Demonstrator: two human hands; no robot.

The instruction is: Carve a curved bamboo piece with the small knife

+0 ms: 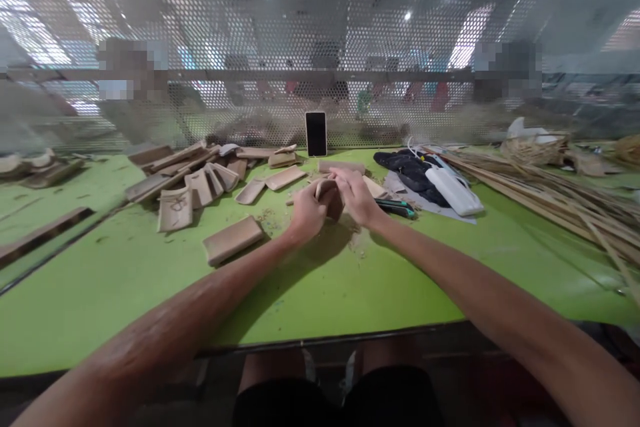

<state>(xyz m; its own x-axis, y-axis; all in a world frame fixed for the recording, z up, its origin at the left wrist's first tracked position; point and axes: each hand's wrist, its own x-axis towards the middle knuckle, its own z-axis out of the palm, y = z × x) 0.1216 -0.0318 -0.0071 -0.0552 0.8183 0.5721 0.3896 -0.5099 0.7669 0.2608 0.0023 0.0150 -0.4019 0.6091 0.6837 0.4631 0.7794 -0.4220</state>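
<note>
My left hand grips a curved piece of bamboo at its left side, above the green table. My right hand is wrapped over the right side of the same piece. Behind the hands lies another pale bamboo piece. A cutter with a black and teal handle rests just right of my right wrist. To the left of my left hand a single bamboo piece lies flat. Shavings are scattered under and beside the hands.
Many bamboo pieces are heaped at the left. A phone stands upright against a perforated metal screen. Dark cloth and a white object lie at the right, beside long thin strips. People are blurred behind the screen.
</note>
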